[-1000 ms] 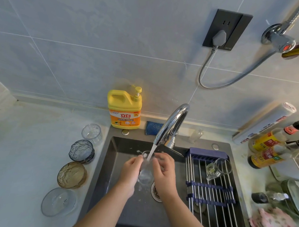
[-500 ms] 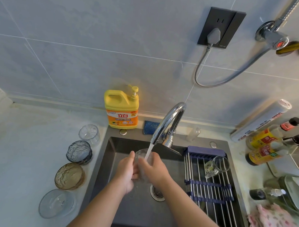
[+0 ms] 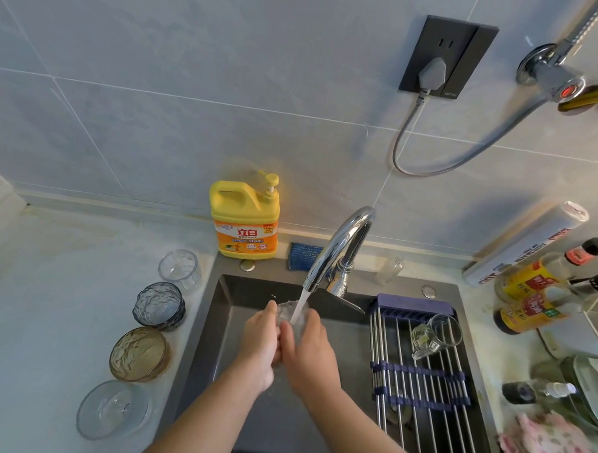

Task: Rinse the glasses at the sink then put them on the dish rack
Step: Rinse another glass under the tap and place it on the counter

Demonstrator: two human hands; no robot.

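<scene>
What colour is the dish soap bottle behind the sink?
The plastic pump bottle is yellow with an orange label; head view.

Left hand point(image 3: 259, 342), right hand point(image 3: 308, 351), touching, both gripping glass point(image 3: 286, 310)

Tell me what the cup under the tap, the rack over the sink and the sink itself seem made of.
The cup looks like clear glass: see-through, with a textured wall; clear plastic is possible. The dish rack has shiny metal rods, likely stainless steel, tied by matte blue bands, perhaps silicone. The sink is dark matte grey, maybe coated steel or composite.
</scene>
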